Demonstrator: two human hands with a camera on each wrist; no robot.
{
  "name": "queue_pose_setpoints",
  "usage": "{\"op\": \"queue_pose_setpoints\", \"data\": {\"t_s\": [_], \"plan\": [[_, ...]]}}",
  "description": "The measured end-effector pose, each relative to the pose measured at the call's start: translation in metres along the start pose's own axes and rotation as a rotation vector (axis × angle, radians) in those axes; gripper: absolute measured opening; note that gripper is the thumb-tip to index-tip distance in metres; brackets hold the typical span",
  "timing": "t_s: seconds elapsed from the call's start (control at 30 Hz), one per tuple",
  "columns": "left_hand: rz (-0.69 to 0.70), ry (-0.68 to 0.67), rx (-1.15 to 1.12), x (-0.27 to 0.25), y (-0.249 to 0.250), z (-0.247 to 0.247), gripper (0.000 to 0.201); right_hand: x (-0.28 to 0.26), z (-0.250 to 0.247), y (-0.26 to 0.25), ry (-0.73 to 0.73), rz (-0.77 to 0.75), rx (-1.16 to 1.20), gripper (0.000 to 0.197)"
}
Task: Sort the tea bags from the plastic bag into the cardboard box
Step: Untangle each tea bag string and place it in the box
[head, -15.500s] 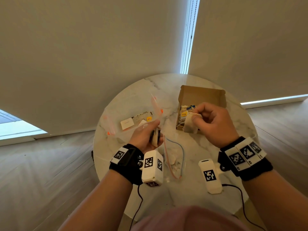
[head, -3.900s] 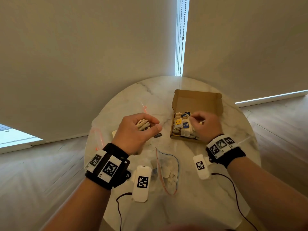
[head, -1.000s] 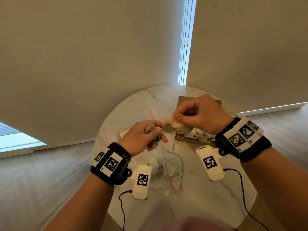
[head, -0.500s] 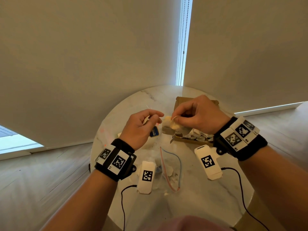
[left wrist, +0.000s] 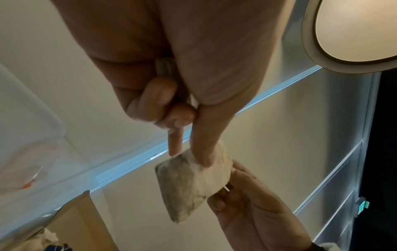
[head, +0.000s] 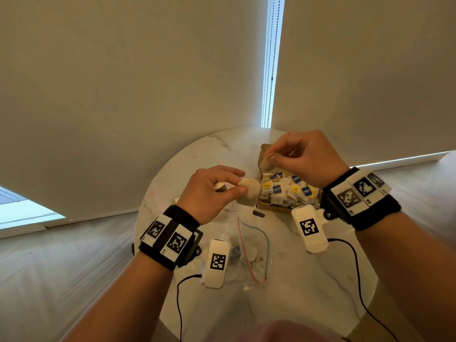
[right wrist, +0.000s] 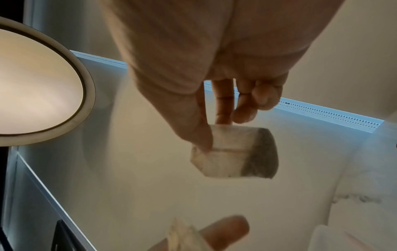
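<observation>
**Two tea bags pulled apart above the box**

Half a second earlier both hands met at one clump; now a tea bag (head: 249, 191) is pinched by the left hand (head: 212, 193) and a second tea bag (head: 266, 162) by the right hand (head: 303, 156), raised over the far side of the cardboard box (head: 274, 208). Both sets of fingers are curled closed. The plastic bag (head: 251, 253) lies on the near surface (head: 296, 304).

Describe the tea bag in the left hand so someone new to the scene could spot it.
On the round marble table, find the open cardboard box of tagged tea bags. Just left of its near corner, the left hand pinches a tea bag above the table. Unlike the boxed ones, it shows no coloured tag.
</observation>
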State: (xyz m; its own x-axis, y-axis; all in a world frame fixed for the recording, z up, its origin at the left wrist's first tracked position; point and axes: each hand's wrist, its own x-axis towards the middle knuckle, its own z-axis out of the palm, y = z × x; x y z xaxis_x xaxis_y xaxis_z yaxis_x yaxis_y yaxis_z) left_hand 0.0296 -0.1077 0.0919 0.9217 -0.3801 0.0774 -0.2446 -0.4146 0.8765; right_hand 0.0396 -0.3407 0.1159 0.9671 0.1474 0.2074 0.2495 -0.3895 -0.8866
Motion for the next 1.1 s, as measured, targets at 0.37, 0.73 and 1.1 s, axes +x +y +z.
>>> {"op": "queue_pose_setpoints", "data": {"t_s": [0.37, 0.73, 1.1], "plan": [[0.014, 0.084, 0.022, 0.008, 0.002, 0.010, 0.010, 0.002, 0.029, -0.002, -0.099, 0.045, 0.088, 0.012], [0.003, 0.168, -0.059, 0.005, 0.005, 0.007, 0.008, -0.016, 0.037, 0.011, -0.018, 0.040, 0.103, 0.008], [-0.086, 0.300, -0.113, 0.015, 0.010, 0.003, 0.011, -0.040, 0.052, 0.041, -0.171, 0.176, 0.123, 0.010]]}}
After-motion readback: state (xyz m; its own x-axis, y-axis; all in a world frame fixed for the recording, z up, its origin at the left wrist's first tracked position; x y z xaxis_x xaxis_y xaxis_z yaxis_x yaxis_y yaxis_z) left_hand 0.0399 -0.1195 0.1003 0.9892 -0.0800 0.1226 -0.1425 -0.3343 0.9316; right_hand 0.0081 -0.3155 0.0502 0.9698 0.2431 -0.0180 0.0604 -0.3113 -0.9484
